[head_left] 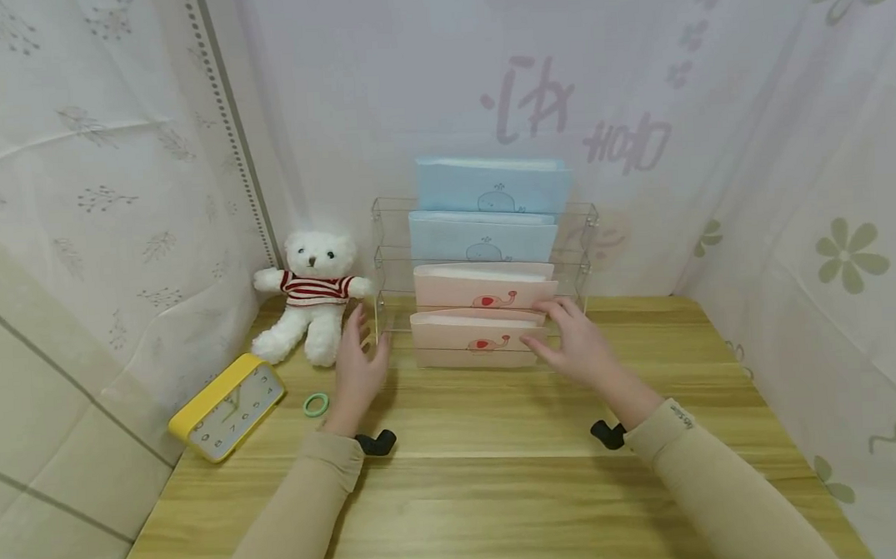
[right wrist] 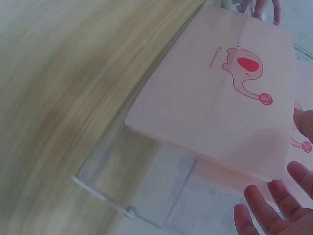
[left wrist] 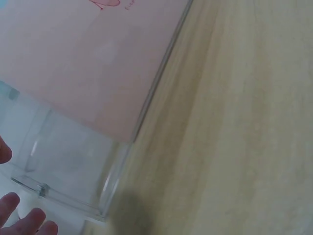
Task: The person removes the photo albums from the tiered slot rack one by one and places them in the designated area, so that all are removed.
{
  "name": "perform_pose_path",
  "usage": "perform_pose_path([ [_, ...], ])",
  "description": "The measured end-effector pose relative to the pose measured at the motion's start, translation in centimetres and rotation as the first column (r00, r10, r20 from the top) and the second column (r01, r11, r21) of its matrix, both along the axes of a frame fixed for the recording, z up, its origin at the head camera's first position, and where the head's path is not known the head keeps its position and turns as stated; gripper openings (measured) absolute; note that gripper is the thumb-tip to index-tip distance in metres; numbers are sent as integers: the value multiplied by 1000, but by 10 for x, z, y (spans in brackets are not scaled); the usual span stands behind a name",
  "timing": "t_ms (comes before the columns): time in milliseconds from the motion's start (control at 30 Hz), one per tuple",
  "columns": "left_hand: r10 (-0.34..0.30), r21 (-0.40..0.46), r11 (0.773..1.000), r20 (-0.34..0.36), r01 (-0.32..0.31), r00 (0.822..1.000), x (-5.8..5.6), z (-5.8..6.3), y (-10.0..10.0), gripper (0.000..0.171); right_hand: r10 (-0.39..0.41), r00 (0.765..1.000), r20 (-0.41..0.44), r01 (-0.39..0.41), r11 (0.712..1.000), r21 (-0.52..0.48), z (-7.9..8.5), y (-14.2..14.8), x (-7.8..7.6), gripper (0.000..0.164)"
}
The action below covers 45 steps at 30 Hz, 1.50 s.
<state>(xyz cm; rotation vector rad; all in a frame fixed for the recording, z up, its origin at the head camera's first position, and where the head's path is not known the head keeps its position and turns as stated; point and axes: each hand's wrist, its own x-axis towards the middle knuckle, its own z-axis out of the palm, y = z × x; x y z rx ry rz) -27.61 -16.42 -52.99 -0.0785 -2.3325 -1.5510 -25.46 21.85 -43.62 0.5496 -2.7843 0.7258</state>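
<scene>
A clear tiered rack [head_left: 591, 248] stands on the wooden table. In its upper tiers are two light blue notebooks with whale drawings, a back one [head_left: 451, 183] and a lower one [head_left: 439, 240]. Pink elephant notebooks fill the lower tiers, one [head_left: 448, 289] behind the front one [head_left: 443, 342]. My left hand [head_left: 359, 368] is beside the rack's left end, fingers spread and holding nothing. At the front pink notebook's right edge is my right hand [head_left: 577, 345]; its spread fingers [right wrist: 261, 208] lie close to the notebook's corner, contact unclear.
A white teddy bear [head_left: 317, 310] in a striped sweater sits left of the rack. In front of it lie a yellow clock [head_left: 228, 406] and a small green ring [head_left: 315, 394]. Patterned curtains hang behind and at both sides.
</scene>
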Motion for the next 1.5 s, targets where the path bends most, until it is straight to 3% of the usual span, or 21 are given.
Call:
perform_pose_path([
  [333, -32, 58, 998, -5, 32, 999, -1, -19, 0, 62, 33, 999, 12, -32, 996, -88, -13, -15, -12, 56],
  [533, -54, 50, 997, -8, 54, 999, -6, -30, 3, 57, 100, 990, -96, -113, 984, -138, -21, -22, -19, 39],
  [733, -47, 58, 997, -23, 48, 999, -8, -35, 4, 55, 151, 964, -220, -176, 979, -102, -30, -28, -21, 27],
  [1000, -33, 54, 998, -26, 34, 999, -8, -37, 6, 51, 91, 943, -319, -154, 971, -180, -35, -34, -21, 18],
  [1233, -30, 55, 998, -27, 32, 999, -8, -35, 7, 52, 12, 891, -453, -149, 952, -268, -22, -41, -14, 13],
  [1400, -28, 63, 998, -27, 30, 999, -10, -34, 5, 51, 6, 874, -485, -203, 914, -353, 2, -40, -4, 15],
  [1500, -35, 63, 997, -33, 37, 999, -10, -33, 3, 51, 9, 867, -497, -214, 909, -358, 12, -35, 2, 16],
])
